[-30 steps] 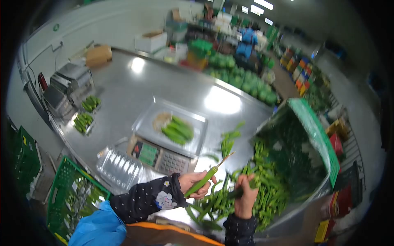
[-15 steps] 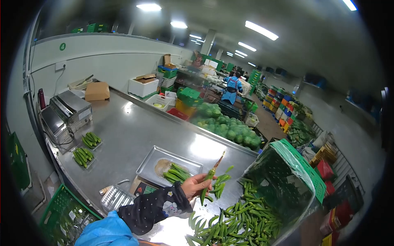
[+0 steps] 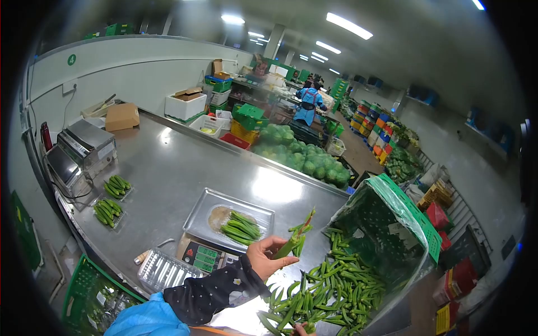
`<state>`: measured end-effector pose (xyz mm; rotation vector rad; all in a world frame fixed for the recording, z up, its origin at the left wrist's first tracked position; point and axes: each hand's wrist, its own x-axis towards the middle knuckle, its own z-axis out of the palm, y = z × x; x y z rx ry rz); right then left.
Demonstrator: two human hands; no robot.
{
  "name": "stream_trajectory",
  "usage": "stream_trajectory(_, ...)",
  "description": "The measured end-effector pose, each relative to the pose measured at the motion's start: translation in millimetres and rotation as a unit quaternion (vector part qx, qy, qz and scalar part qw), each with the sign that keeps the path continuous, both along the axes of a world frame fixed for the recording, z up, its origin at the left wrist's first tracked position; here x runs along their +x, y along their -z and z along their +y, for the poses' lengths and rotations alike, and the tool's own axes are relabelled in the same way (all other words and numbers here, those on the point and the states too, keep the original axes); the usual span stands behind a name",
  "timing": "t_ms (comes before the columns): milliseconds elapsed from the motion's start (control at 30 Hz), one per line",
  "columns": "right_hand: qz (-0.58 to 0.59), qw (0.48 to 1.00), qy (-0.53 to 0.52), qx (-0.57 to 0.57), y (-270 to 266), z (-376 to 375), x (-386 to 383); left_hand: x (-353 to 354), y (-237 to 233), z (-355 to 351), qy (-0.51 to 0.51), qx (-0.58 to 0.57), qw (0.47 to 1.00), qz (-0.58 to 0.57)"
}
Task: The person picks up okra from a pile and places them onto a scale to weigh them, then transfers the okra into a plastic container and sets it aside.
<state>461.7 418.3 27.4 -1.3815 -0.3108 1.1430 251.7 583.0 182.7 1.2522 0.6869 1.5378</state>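
My left hand point(image 3: 269, 257), in a dark patterned sleeve, is closed around a green okra pod point(image 3: 288, 247) with a reddish-brown tip pointing up. At the bottom edge, only the fingertips of my right hand point(image 3: 302, 329) show, pinched on an okra pod in the loose heap. That heap of okra point(image 3: 336, 294) spreads from a lined green crate point(image 3: 392, 224) tipped on its side. Beyond my left hand, more okra point(image 3: 241, 227) lies in a clear tray on a metal pan point(image 3: 196, 221). The pan rests on a digital scale point(image 3: 204, 257) with green lit figures.
Empty clear trays point(image 3: 165, 271) lie left of the scale. Two filled okra trays point(image 3: 108, 213) sit near a wrapping machine point(image 3: 84, 151). A green crate point(image 3: 84, 291) stands lower left. Bagged round green produce point(image 3: 305, 159) and a person in blue point(image 3: 308, 106) are beyond the table.
My left hand has turned, and the okra pod in it has tilted. My right hand's fingertips have come into view at the bottom. The scale's display now shows more fully.
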Motion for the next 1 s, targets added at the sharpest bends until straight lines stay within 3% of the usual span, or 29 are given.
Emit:
stream_trajectory(67,-0.024,0.994,-0.105,0.006,0.2,20.1,-0.8,4.0,0.1,-10.4,0.023,-0.086,0.996,0.001)
stream_trajectory(100,-0.064,0.990,-0.117,0.049,3.2,33.5,-6.1,16.9,29.6,0.9,0.029,-0.050,0.998,-0.031)
stream_trajectory(233,-0.123,0.972,-0.141,0.142,-42.4,59.1,-42.3,27.4,8.6,-21.7,0.022,0.001,0.997,0.075)
stream_trajectory(300,-0.211,0.931,-0.126,0.271,-64.2,60.8,-59.6,32.5,10.4,-25.0,0.010,-0.019,0.995,0.097)
stream_trajectory(367,-0.157,0.956,-0.140,0.206,-35.9,69.1,-51.8,34.5,14.6,-27.7,0.005,-0.015,0.994,0.113)
stream_trajectory(400,-0.155,0.961,-0.126,0.191,-32.7,69.9,-51.3,47.9,48.3,-16.8,0.072,-0.046,0.996,0.030)
stream_trajectory(433,-0.153,0.966,-0.113,0.173,-32.8,69.4,-52.3,48.8,52.9,-18.8,0.072,-0.047,0.996,0.032)
stream_trajectory(533,-0.158,0.964,-0.085,0.195,-54.4,61.5,-58.6,47.1,54.3,-20.1,0.130,-0.062,0.989,0.038)
stream_trajectory(567,-0.157,0.963,-0.085,0.199,-52.8,60.7,-54.7,51.0,60.3,-13.7,0.142,-0.043,0.988,-0.042)
stream_trajectory(633,-0.088,0.975,-0.112,0.172,-46.2,58.5,-45.5,23.5,25.3,-11.8,0.187,-0.095,0.977,-0.025)
stream_trajectory(667,-0.069,0.974,-0.119,0.181,-48.2,56.1,-47.3,16.4,7.3,-14.2,0.147,-0.082,0.985,0.041)
stream_trajectory(800,-0.060,0.973,-0.124,0.188,-49.7,51.8,-49.8,14.0,19.6,-1.7,0.073,-0.009,0.991,0.111)
stream_trajectory(900,-0.092,0.967,-0.150,0.184,-45.6,53.3,-50.5,8.9,21.5,-4.0,0.086,0.017,0.990,0.107)
stream_trajectory(1000,-0.096,0.969,-0.171,0.148,-28.0,56.8,-41.9,7.3,0.9,-13.4,0.057,-0.043,0.983,0.168)
